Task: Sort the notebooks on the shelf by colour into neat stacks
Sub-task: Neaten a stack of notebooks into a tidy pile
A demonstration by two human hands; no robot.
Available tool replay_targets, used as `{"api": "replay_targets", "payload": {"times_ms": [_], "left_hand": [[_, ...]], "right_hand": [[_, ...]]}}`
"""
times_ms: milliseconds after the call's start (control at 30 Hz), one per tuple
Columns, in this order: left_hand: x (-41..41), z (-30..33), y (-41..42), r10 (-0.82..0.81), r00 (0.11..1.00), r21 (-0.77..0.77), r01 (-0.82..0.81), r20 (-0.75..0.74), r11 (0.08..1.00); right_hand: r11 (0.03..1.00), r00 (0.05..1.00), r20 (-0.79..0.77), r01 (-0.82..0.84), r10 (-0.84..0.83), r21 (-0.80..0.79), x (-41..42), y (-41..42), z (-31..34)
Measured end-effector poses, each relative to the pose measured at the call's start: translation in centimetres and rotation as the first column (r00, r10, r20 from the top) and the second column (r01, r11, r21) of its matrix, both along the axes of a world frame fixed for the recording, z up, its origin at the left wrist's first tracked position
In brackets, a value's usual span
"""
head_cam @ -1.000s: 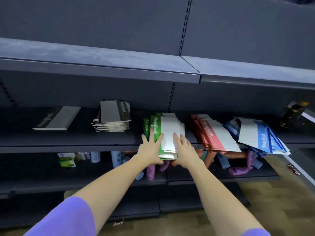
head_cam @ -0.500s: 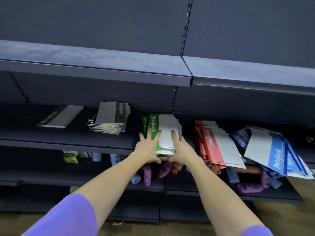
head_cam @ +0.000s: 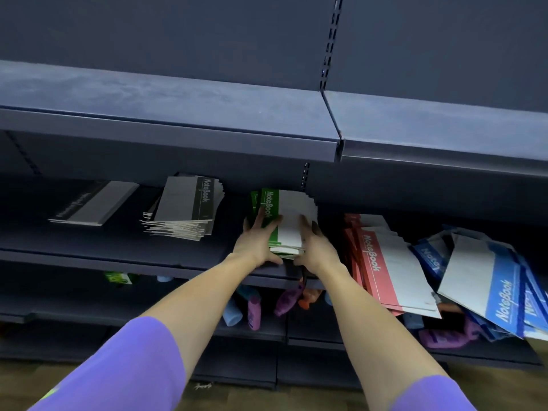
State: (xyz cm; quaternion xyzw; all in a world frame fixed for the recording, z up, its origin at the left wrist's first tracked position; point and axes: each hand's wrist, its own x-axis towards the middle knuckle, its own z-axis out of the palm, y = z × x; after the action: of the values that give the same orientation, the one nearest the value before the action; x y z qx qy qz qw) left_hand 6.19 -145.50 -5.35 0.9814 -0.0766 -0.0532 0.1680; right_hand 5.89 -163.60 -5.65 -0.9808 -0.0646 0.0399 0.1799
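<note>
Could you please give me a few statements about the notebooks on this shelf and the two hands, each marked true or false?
1. Both hands are on the green notebook stack. True: the left hand is at its left side and the right hand at its right.
2. The red notebook stack lies left of the green one. False: it lies to the right.
3. The blue notebooks are squared up neatly. False: they are fanned out and overhang the shelf edge.
4. A black notebook stack sits left of the green stack. True.
5. The right hand holds a single red notebook. False: it is on the green stack.
</note>
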Motion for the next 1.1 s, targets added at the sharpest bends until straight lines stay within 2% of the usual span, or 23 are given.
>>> {"api": "replay_targets", "payload": {"times_ms": [133, 267, 367, 467, 600, 767, 1100], "left_hand": [[1.4, -0.6, 0.1, -0.017, 0.999, -0.03, 0.018, 0.031, 0.999], [1.6, 0.1, 0.7, -0.061, 0.998, -0.041, 0.061, 0.007, 0.997], [1.3, 0.0, 1.5, -0.078, 0.997, -0.152, 0.076, -0.006, 0.985], [1.6, -0.3, 2.2, -0.045, 0.998, -0.249, 0.035, -0.033, 0.968], [1.6, 0.0, 2.2, -0.071, 0.996, -0.26, 0.053, -0.061, 0.964], [2.3, -0.5, 1.5, -0.069, 0.997, -0.251, 0.063, -0.018, 0.966], [5.8, -1.3, 1.5, -0.093, 0.996, -0.179, 0.091, -0.005, 0.98]], "right_hand": [[0.999, 0.999, 0.016, 0.043, -0.043, -0.018, 0.8, 0.5, -0.2], [0.994, 0.996, -0.046, 0.076, -0.072, 0.084, 0.7, 0.7, 0.4], [0.98, 0.986, -0.111, 0.138, -0.122, 0.146, 0.3, 0.7, 0.9], [0.972, 0.979, -0.102, 0.192, -0.179, 0.138, 0.4, 0.7, 1.3], [0.987, 0.988, -0.085, 0.133, -0.125, 0.091, 0.2, 1.4, 1.2], [0.992, 0.997, -0.007, 0.081, -0.081, 0.096, 0.8, 1.0, 0.3], [0.998, 0.998, -0.009, 0.056, -0.056, 0.006, 4.3, 0.9, -0.2]]}}
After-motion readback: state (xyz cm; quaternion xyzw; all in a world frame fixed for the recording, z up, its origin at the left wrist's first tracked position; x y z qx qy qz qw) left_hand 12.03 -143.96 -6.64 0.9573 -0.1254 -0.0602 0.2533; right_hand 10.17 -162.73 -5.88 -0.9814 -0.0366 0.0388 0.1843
